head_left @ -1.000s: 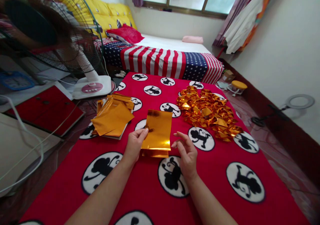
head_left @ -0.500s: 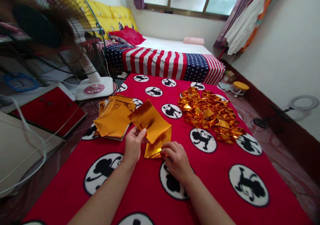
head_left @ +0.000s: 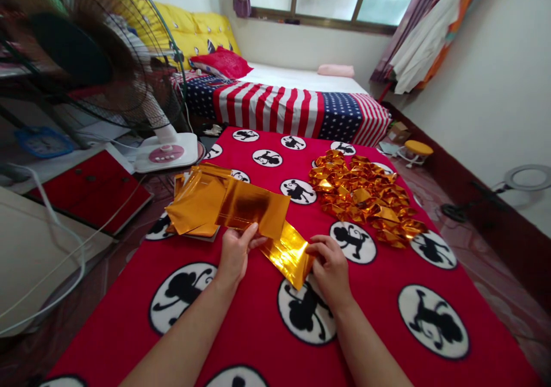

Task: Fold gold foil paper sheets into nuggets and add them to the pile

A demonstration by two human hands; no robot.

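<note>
My left hand (head_left: pixel 237 251) pinches the near edge of a flat gold foil sheet (head_left: pixel 253 206), thumb on top. A second, brighter gold foil sheet (head_left: pixel 289 255) lies partly under the first one. Its right edge is between the fingertips of my right hand (head_left: pixel 329 263), which are closed on it. At the left, the held sheet overlaps a stack of gold foil sheets (head_left: pixel 196 203). To the right rests a heap of folded gold foil pieces (head_left: pixel 365 194).
A red cloth with monkey circles (head_left: pixel 241 312) covers the surface. A running fan (head_left: pixel 166 151) stands at the left beside a red box (head_left: pixel 90 189). Behind is a bed with a striped, starred cover (head_left: pixel 275 105). A yellow stool (head_left: pixel 418 147) and a ring light (head_left: pixel 527 177) are at the right.
My right hand has moved right and slightly up, and the brighter sheet has turned and slid out rightward. The upper sheet has rotated in my left hand, which has shifted slightly right.
</note>
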